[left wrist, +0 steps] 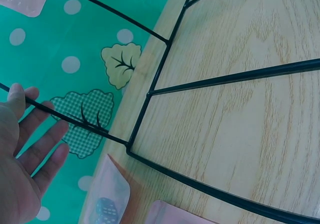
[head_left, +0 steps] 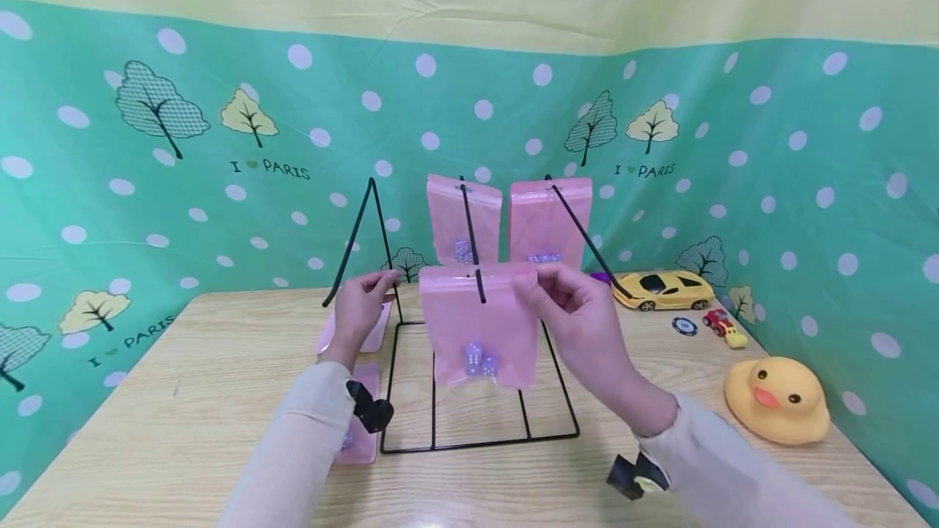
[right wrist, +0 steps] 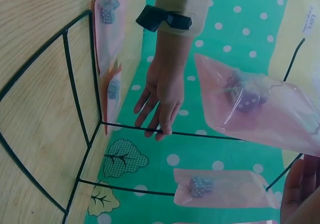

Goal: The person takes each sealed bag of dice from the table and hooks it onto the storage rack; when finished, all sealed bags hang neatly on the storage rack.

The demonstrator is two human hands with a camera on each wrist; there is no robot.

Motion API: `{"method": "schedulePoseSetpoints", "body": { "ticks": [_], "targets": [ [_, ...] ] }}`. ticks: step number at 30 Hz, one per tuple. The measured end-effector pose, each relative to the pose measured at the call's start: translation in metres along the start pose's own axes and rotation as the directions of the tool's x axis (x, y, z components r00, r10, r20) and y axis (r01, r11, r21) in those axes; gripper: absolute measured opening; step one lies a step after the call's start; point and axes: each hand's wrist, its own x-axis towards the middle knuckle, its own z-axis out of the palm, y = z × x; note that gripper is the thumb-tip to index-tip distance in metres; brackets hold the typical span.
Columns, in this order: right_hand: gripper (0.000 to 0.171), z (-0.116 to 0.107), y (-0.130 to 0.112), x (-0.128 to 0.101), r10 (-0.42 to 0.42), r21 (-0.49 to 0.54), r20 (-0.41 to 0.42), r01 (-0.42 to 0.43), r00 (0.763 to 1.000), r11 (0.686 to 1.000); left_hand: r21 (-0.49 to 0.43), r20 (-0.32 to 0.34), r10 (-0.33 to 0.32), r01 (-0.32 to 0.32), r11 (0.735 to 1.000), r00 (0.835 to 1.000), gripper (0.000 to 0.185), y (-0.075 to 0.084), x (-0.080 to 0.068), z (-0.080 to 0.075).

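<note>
Pink dice bag (head_left: 478,324) sits on the middle hook of the wire rack (head_left: 480,440), pinched at its top corner by the right hand (head_left: 579,312). Two bags already hang behind; two remain on the table (head_left: 183,422). The left hand (head_left: 361,308), fingers straight, steadies the left hook.

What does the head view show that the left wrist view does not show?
Only the head view shows the right hand pinching a pink bag on the middle hook, two more hung bags, a toy car and a duck. Only the left wrist view shows the rack's base wires up close. Both show the left hand touching the black rack and the wooden table.
</note>
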Motion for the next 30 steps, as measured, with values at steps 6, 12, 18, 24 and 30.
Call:
{"method": "schedulePoseSetpoints", "body": {
  "ticks": [6,12,18,24,30],
  "targets": [
    [0.011,0.000,0.008,0.012,0.008,0.003,-0.030,-0.008,1.000,1.000,-0.004,0.015,0.005,-0.005,1.000,1.000,0.036,0.000,0.002,0.001],
    [0.014,0.002,0.013,0.021,0.023,-0.014,-0.039,-0.023,0.999,1.000,-0.018,0.012,0.008,-0.008,1.000,1.000,0.035,-0.001,0.002,0.001],
    [0.017,0.007,0.017,0.030,0.040,-0.005,-0.050,-0.040,0.998,0.999,-0.029,0.011,-0.002,0.003,1.000,1.000,0.033,-0.003,0.001,0.002],
    [0.019,0.009,0.020,0.041,0.030,-0.010,-0.045,-0.031,0.999,0.999,-0.027,0.006,-0.003,0.003,1.000,1.000,0.033,-0.004,0.000,0.002],
    [0.020,0.010,0.023,0.050,0.029,-0.016,-0.051,-0.030,0.998,0.999,-0.022,0.001,-0.002,0.002,1.000,1.000,0.033,-0.004,0.001,0.001]
  ]
}}
